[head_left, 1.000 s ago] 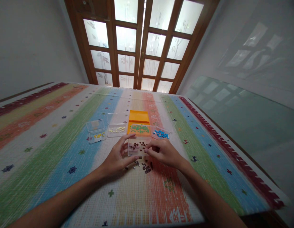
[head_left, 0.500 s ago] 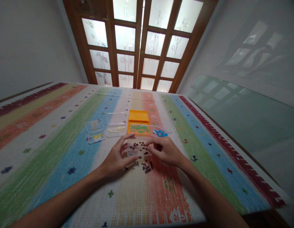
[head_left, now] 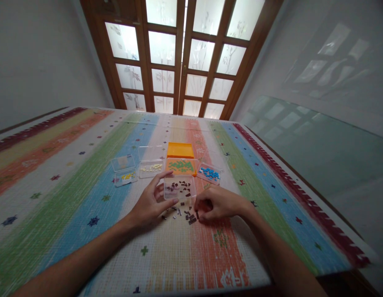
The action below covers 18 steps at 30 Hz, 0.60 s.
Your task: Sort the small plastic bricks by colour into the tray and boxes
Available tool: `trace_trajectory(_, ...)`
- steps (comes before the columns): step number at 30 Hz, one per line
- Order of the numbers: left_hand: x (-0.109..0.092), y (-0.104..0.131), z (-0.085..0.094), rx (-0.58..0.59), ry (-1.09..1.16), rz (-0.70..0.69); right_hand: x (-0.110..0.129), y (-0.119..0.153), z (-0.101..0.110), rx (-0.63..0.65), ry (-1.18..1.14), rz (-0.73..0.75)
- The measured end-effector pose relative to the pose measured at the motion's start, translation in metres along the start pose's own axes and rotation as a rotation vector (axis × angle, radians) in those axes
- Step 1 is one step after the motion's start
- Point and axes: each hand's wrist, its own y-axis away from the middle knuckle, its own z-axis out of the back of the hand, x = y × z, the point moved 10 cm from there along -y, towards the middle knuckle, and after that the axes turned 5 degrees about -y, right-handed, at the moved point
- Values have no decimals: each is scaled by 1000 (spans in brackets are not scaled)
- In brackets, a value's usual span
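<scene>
A clear plastic box [head_left: 180, 194] holding several small dark brown bricks lies in front of me. My left hand [head_left: 152, 202] grips its left side, thumb along the near edge and fingers at the far corner. Just nearer to me, more dark brown bricks [head_left: 189, 217] and a few greyish pieces lie loose on the cloth. At the right side of that pile my right hand [head_left: 217, 203] is lowered, its thumb and forefinger pinched at a small dark brown brick [head_left: 197, 215]. The fingertips partly cover that brick.
Behind stand clear boxes with green pieces [head_left: 181, 166], blue pieces [head_left: 210, 172], cream pieces [head_left: 151, 168] and yellow pieces [head_left: 127, 176]. The green one rests on an open orange case [head_left: 180, 150]. A striped tablecloth [head_left: 117, 255] covers the table.
My right hand has moved from over the clear box down to the loose bricks at its near right. My left hand keeps its hold; the box has shifted slightly left and away.
</scene>
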Motion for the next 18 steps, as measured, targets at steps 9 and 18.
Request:
trace_trajectory(9, -2, 0, -2, 10, -14, 1, -5, -1, -5, 37, -31, 7)
trace_trajectory(18, -1, 0, -1, 12, -15, -4, -4, -1, -6, 49, -43, 11)
